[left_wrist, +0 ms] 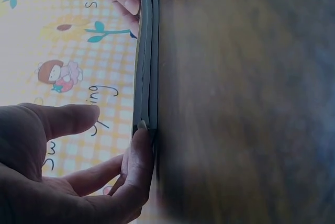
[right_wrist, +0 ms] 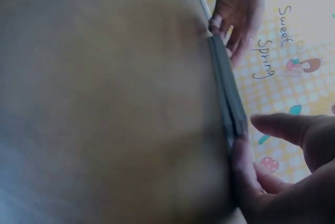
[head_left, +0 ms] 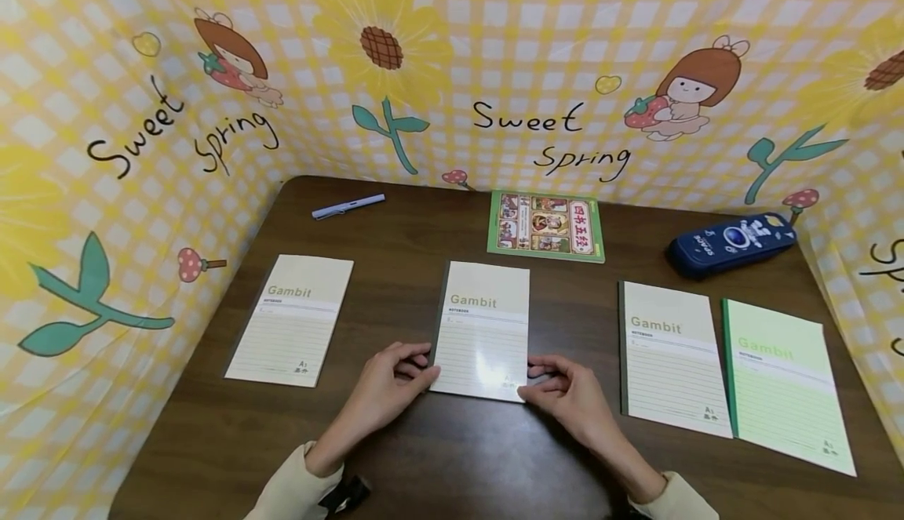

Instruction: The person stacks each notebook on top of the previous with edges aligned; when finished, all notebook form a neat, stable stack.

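Note:
A small stack of cream Gambit notebooks [head_left: 487, 324] lies flat before me in the middle of the table. Its layered edges [left_wrist: 146, 62] show in both wrist views. Fingers of my left hand [head_left: 395, 379] touch the stack's left side near the lower corner. On the other side, my right hand [head_left: 568, 390] has its fingers against the lower right edge. In the wrist views, each thumb stands apart from the stack while the fingertips press its side. Neither hand curls round the notebooks.
Another cream notebook [head_left: 289, 320] lies to the left. To the right are a cream notebook [head_left: 674, 359] and a green notebook [head_left: 787, 387], side by side. Farther back are a light-blue pen [head_left: 348, 206], a green-bordered picture book [head_left: 545, 226] and a dark-blue pencil case [head_left: 730, 247]. Yellow checked cloth [head_left: 438, 57] borders the table.

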A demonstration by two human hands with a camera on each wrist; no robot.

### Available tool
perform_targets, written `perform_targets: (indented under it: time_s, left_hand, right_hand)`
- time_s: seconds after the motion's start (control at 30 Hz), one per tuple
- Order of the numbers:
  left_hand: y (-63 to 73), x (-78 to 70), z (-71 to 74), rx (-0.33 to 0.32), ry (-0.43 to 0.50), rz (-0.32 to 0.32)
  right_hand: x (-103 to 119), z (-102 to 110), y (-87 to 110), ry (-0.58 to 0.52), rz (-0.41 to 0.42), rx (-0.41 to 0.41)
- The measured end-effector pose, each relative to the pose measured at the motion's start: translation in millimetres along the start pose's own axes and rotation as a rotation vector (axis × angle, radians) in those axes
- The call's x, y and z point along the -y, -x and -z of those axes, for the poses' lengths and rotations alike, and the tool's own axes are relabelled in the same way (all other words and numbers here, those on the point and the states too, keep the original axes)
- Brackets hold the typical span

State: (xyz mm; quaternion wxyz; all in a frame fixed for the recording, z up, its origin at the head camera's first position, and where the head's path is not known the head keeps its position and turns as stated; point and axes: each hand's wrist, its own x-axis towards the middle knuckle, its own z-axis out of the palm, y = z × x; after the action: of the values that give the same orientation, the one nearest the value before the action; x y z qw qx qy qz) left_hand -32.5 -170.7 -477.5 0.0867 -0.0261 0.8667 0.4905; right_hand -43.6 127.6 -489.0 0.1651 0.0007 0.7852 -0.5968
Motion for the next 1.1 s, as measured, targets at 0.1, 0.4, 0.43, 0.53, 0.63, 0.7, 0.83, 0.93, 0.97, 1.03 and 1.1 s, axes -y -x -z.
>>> perform_targets:
  time_s: [0.1, 0.4, 0.43, 0.53, 0.63, 0.7, 0.83, 0.93, 0.97, 1.03, 1.1]
  left_hand:
    - [2.0, -0.1, 2.3, 0.01, 0.023, 0.004]
    - [11.4, 0.8, 17.2, 0.014, 0.032, -0.014]
    - [12.4, 1.3, 19.2, 0.01, 0.026, -0.015]
    - [16.8, 3.8, 28.3, -0.007, 0.006, -0.003]
    - [22.5, 8.4, 39.8, -0.037, -0.009, 0.017]
    - [26.3, 13.0, 48.6, -0.066, -0.024, 0.015]
    - [32.1, 21.9, 67.6, -0.135, -0.066, -0.003]
    - [35.6, 29.0, 82.2, -0.225, -0.156, -0.047]
    - [36.9, 31.4, 87.0, -0.263, -0.195, -0.065]
    - [39.3, 36.1, 96.4, -0.337, -0.278, -0.098]
    - [41.5, 41.0, 104.9, -0.395, -0.348, -0.121]
  right_hand:
    - [5.3, 3.6, -3.6, 0.037, 0.033, 0.021]
    - [38.8, -3.8, -20.5, 0.254, 0.248, 0.038]
    - [43.0, -6.7, -22.6, 0.267, 0.27, 0.058]
    - [54.3, -18.0, -31.1, 0.293, 0.34, 0.157]
    - [63.0, -31.2, -41.5, 0.346, 0.397, 0.3]
    - [67.6, -41.3, -48.7, 0.404, 0.435, 0.387]
    - [72.5, -64.0, -61.9, 0.527, 0.542, 0.503]
    - [77.1, -81.3, -70.2, 0.586, 0.617, 0.561]
    - [79.3, -87.0, -73.1, 0.599, 0.635, 0.58]
    - [84.6, -97.6, -78.9, 0.62, 0.658, 0.617]
    - [89.5, -107.9, -85.0, 0.637, 0.668, 0.653]
